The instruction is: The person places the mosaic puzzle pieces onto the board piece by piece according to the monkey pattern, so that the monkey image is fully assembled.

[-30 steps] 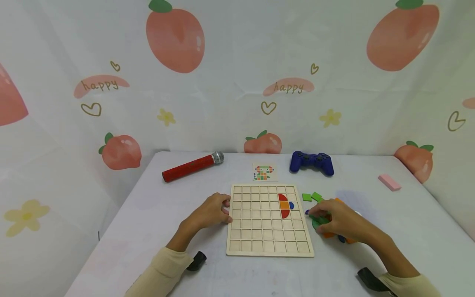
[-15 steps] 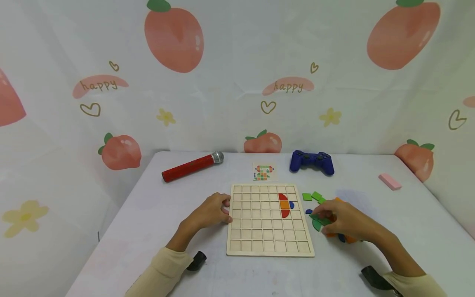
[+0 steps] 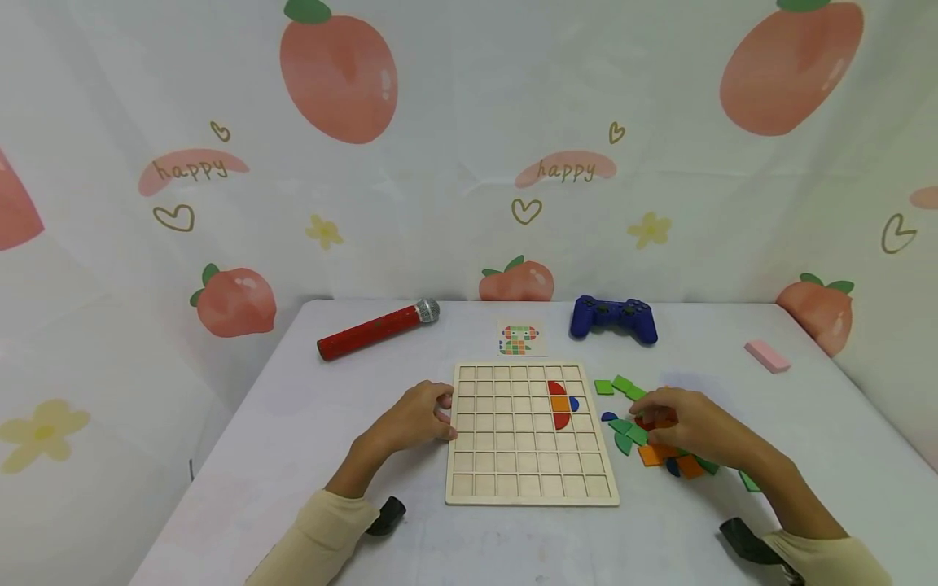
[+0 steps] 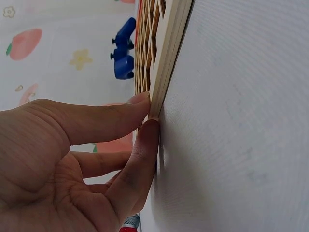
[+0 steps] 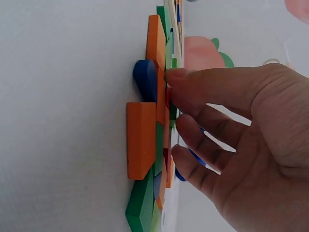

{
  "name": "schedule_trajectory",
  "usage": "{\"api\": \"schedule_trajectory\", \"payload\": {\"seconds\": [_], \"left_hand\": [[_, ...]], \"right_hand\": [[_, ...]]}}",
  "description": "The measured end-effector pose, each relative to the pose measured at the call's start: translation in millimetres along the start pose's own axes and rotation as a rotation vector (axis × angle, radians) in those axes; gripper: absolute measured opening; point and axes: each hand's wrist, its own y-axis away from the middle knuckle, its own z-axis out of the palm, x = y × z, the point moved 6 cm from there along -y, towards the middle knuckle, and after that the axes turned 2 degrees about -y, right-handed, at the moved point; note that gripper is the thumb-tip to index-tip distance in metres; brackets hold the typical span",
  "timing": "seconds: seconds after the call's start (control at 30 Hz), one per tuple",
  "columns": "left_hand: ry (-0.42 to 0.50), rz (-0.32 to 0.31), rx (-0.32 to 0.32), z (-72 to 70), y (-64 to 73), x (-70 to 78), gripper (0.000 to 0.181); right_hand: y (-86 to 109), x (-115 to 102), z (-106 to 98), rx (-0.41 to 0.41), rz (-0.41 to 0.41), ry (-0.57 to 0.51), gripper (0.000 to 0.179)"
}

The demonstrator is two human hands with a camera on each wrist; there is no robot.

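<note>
My left hand [image 3: 414,417] holds the left edge of a pale wooden grid board [image 3: 507,465]. In the left wrist view, its thumb lies on the board's rim [image 4: 168,53] and a finger presses the side. Two red quarter-round pieces [image 3: 562,421], an orange square [image 3: 560,404] and a blue half-round piece [image 3: 575,404] sit in the board's right part. Right of the board, my right hand [image 3: 692,423] reaches over a pile of coloured tiles [image 3: 650,456], fingers loosely bent. In the right wrist view, its thumb tip is right at the tiles, partly hiding them.
Behind the board lies a small pattern card [image 3: 521,338], with a red microphone [image 3: 374,330] to its left and a blue game controller [image 3: 613,319] to its right. A pink block [image 3: 767,356] lies far right. Light green squares [image 3: 604,387] lie beside the board.
My right hand has drawn back rightwards over the pile, uncovering dark green tiles near the board. The left hand stays at the board's edge.
</note>
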Motion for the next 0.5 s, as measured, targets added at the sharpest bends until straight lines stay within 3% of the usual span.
{"api": "schedule_trajectory", "payload": {"seconds": [0.5], "left_hand": [[0.008, 0.005, 0.005, -0.7, 0.8, 1.9, 0.065]], "right_hand": [[-5.9, -6.7, 8.1, 0.017, -0.041, 0.041, 0.029]]}}
